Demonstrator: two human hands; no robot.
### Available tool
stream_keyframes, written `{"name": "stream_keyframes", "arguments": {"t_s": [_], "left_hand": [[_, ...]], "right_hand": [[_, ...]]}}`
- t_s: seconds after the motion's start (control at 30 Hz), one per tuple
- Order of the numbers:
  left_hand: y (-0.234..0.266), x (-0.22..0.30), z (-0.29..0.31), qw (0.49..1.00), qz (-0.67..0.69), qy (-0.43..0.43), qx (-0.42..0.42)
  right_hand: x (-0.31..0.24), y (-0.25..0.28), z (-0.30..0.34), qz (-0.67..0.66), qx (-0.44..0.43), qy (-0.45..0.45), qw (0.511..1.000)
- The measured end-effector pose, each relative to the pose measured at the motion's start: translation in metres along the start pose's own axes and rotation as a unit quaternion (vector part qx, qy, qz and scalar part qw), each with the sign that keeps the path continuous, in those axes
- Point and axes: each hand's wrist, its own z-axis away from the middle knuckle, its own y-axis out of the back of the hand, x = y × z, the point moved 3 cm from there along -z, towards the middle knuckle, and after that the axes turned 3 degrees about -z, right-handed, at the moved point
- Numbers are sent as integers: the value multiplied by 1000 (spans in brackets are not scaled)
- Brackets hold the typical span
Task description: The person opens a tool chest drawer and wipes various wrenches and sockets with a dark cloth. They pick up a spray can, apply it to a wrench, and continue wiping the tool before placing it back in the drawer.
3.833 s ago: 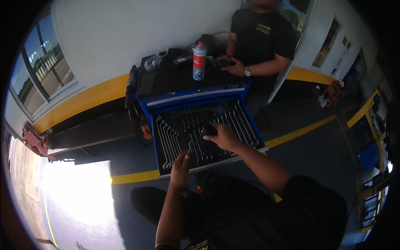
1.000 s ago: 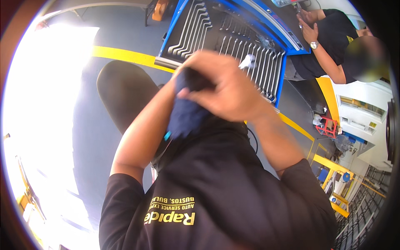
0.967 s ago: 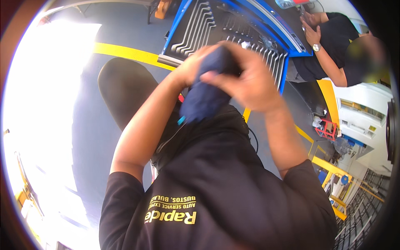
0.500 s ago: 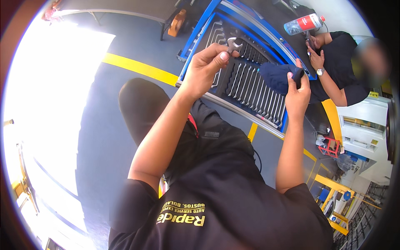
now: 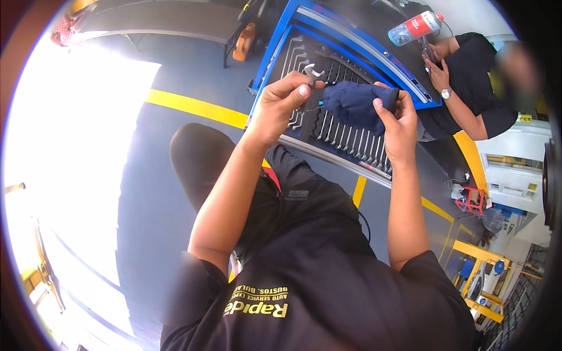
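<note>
A wrench (image 5: 314, 72) is pinched between the thumb and fingers of my left hand (image 5: 281, 105), its jaw end pointing up and away. My right hand (image 5: 401, 123) grips a bunched dark blue cloth (image 5: 355, 105), which hangs over toward the wrench. Whether cloth and wrench touch, I cannot tell. Below both hands is an open drawer of a blue tool chest (image 5: 270, 64). Rows of wrenches (image 5: 358, 143) lie in its dark tray, with hex keys (image 5: 293, 61) along the left side. The cloth and my hands cover part of these.
Beyond the chest top, a person (image 5: 462, 88) in black holds a dark object in both hands. A clear bottle with a red label (image 5: 415, 28) stands on the chest. An orange jug (image 5: 244, 42) sits on the floor by a table (image 5: 158, 17). Yellow lines (image 5: 196, 107) cross the grey floor.
My right hand has moved left, bringing the cloth up close to the wrench. My left hand has shifted slightly left and nearer to me, still holding the wrench.
</note>
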Motion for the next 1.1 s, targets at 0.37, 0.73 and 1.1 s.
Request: {"name": "stream_keyframes", "arguments": {"t_s": [0.37, 0.73, 1.1], "left_hand": [[-8, -4, 11, 967, 180, 12, -178], [-15, 3, 12, 976, 39, 55, -207], [-19, -10, 16, 964, -21, 176, -199]], "right_hand": [[-41, -16, 17, -203, -146, -69, 966], [-65, -27, 20, 58, -90, 54, 993], [-53, -32, 18, 180, -154, 22, 971]]}}
